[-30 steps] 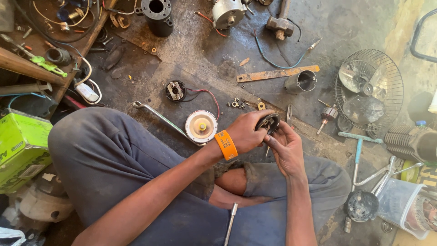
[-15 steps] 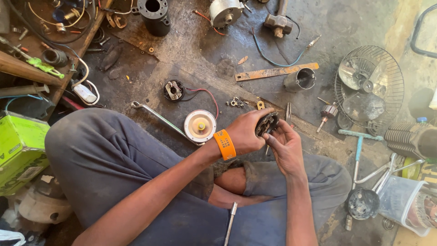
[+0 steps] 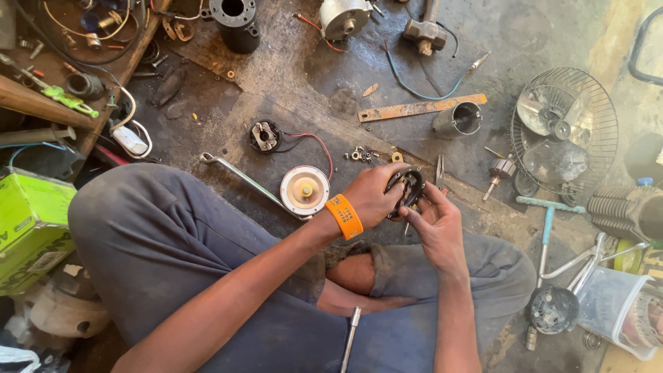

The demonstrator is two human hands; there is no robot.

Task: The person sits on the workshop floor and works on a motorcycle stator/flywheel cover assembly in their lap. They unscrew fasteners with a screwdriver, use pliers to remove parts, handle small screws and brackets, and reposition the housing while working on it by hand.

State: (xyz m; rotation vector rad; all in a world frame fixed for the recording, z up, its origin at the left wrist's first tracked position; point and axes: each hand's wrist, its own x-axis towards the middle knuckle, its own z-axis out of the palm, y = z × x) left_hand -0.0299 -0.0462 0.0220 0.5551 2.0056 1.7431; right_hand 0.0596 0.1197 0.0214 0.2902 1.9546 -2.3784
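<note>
Two hands are meeting over the one part I am working on, and everything else is lying spread round me on the dark floor. Going from the left: a green box (image 3: 31,228) is sitting at my left knee, out of the way. Farther right a long spanner (image 3: 242,178) is lying just beside a round cream disc (image 3: 304,190), both kept near so I can reach them without shifting my legs. A small wound coil with a red wire (image 3: 266,136) is resting a little farther off.

My left hand (image 3: 369,197), with an orange wristband (image 3: 344,216), is wrapping its fingers round the left rim of the black round motor part (image 3: 406,190), holding it up off the floor in front of my knees so its face is turned toward me. My right hand (image 3: 435,221) is closing in from the near right side, fingers pinching at the part's lower edge; a thin tool seems to be poking out below, but I cannot tell for sure. Far right, a fan guard (image 3: 563,135) is lying flat, well apart.

Compared with a second ago, both hands are staying clamped on the part in nearly the same spot; only its tilt is shifting slightly.
</note>
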